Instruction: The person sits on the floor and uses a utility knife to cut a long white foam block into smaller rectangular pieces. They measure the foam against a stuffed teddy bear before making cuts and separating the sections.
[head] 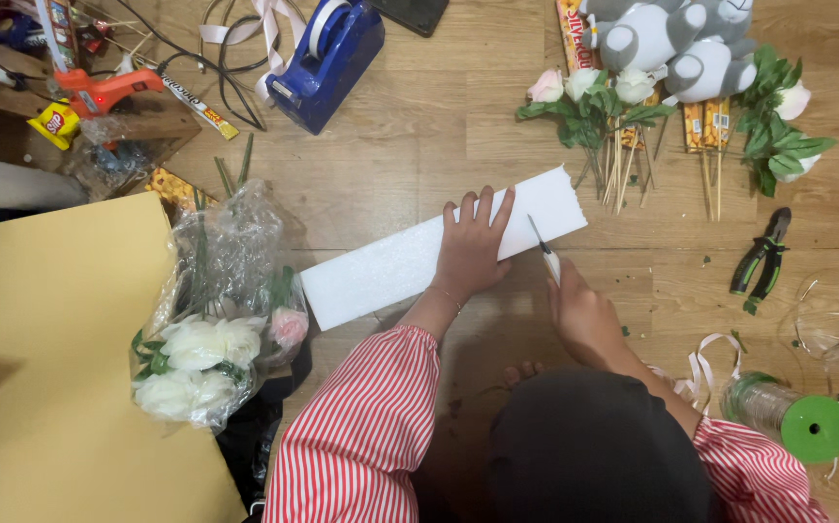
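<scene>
Both hands work a white foam block point(439, 252): left hand point(471, 250) pressing fingers spread, right hand point(582, 315) gripping a craft knife point(543, 249), mid-cut; steady pressure needed next.

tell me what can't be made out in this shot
Head view only:
- Right hand grips a small knife; its handle is hidden in the fist.
- Foam block: whether it is cut is hidden by the left hand.
- Plush toy is cut off by the top edge.
- Bouquet stems blur behind crinkled plastic wrap.

Red-and-white striped sleeves point(361, 436), thin wrist bracelet point(447, 293)
</scene>
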